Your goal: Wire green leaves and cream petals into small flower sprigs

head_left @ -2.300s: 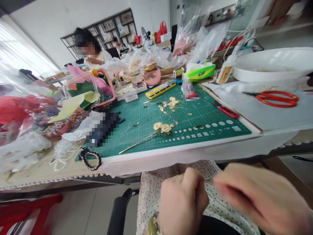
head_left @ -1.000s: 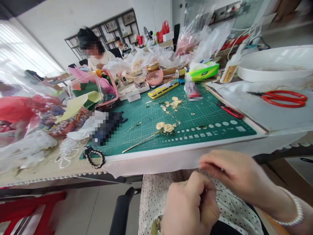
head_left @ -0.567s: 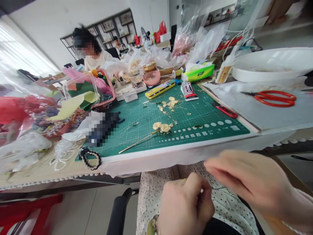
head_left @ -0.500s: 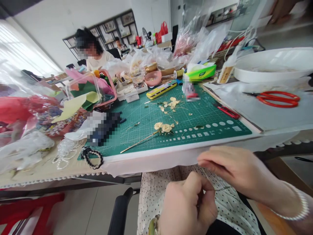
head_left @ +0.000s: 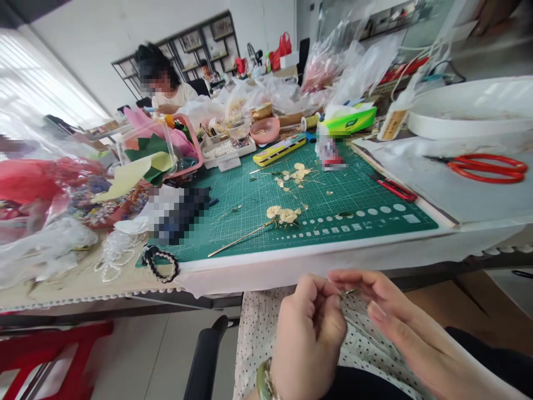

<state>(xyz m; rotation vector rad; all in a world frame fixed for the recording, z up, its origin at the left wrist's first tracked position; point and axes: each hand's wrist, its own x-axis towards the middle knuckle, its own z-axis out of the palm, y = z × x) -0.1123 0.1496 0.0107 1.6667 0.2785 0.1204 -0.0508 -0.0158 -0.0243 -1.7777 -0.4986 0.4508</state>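
My left hand point(head_left: 310, 336), with a greenish bangle at its wrist, is closed in a pinch in front of the table edge, over my lap. At its fingertips shows a small greenish piece point(head_left: 350, 291), too small to name. Around that piece, my right hand point(head_left: 400, 322) has its fingers stretched out and its thumb apart. On the green cutting mat point(head_left: 233, 233) lies a hairpin point(head_left: 241, 239), a thin gold stick with cream flowers at one end. Behind it are loose cream flowers point(head_left: 296, 173) on fine wires.
Red-handled scissors point(head_left: 487, 168) and a red cutter point(head_left: 397, 189) lie to the right, near a glue bottle point(head_left: 393, 119) and white basin point(head_left: 470, 108). A beaded bracelet point(head_left: 160, 264) sits at the front left. A person point(head_left: 166, 83) sits across the table. A chair armrest point(head_left: 206, 355) is below.
My hands have come together: the left has moved slightly up and left, the right has moved lower and turned, with its thumb now apart. The small greenish piece has come into view.
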